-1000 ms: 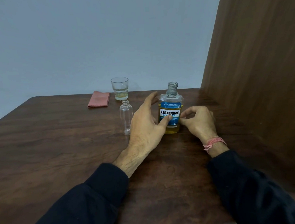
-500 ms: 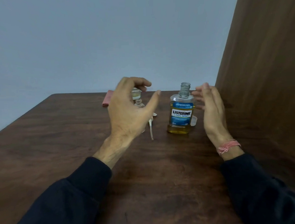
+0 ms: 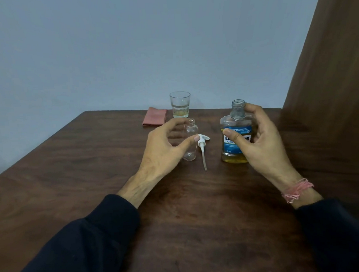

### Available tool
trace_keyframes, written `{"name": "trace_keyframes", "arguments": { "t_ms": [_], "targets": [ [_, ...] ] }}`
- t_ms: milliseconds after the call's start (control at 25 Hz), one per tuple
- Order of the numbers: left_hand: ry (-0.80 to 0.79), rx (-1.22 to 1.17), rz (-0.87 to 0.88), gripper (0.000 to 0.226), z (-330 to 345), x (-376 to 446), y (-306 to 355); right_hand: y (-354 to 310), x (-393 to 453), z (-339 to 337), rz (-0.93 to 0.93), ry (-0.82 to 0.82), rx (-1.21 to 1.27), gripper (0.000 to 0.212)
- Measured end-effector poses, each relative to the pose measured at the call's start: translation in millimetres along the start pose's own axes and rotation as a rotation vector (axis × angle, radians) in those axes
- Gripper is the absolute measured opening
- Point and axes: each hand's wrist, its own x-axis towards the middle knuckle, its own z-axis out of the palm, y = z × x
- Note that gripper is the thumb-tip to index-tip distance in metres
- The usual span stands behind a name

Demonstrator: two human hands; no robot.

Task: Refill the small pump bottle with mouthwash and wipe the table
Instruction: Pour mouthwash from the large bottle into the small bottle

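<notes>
The mouthwash bottle, uncapped, with a blue label and yellow liquid low inside, stands on the wooden table. My right hand wraps around it, thumb on the label and fingers behind its shoulder. To its left stands the small clear pump bottle, open and empty. My left hand curves around the small bottle with fingers apart, the thumb tip at its right side. The white pump head with its tube lies flat between the two bottles.
A glass holding a little pale yellow liquid stands at the back of the table. A folded pink cloth lies left of it. A brown wooden panel rises along the table's right side.
Both hands came down from raised, spread positions. The right hand closed around the mouthwash bottle, and the left hand moved in beside the small bottle. The camera view tilted up slightly.
</notes>
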Motion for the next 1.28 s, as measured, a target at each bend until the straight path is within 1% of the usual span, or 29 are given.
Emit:
{"name": "trace_keyframes", "arguments": {
  "t_ms": [80,240,400,480,640,840,1120,1280],
  "targets": [
    [-0.008,-0.015,0.006,0.045,-1.8,-4.7,1.3,-1.8,-3.0,4.1,-0.022,-0.001,-0.022,0.070],
    [-0.005,0.008,0.021,0.046,-5.7,-14.5,5.8,-9.6,-10.8,12.9,-0.185,-0.006,-0.153,0.069],
    [0.000,0.011,0.033,0.044,-4.3,-17.7,8.6,-14.6,-15.4,16.1,-0.280,-0.048,-0.271,0.069],
    [-0.010,-0.005,0.050,0.040,-3.5,-18.8,9.8,-17.3,-16.1,15.3,-0.287,-0.063,-0.300,0.070],
    [-0.008,0.003,0.078,0.039,-2.5,-20.5,12.9,-19.5,-16.4,15.0,-0.333,-0.055,-0.380,0.066],
    [-0.019,0.005,0.086,0.042,-2.1,-21.8,15.6,-20.8,-14.1,12.2,-0.372,-0.003,-0.426,0.064],
    [-0.014,0.018,0.085,0.049,-1.2,-22.9,18.4,-17.1,-13.1,9.8,-0.434,-0.012,-0.524,0.064],
    [-0.010,0.019,0.102,0.049,-1.4,-23.5,20.8,-14.7,-12.7,9.6,-0.456,-0.031,-0.575,0.066]
  ]
}}
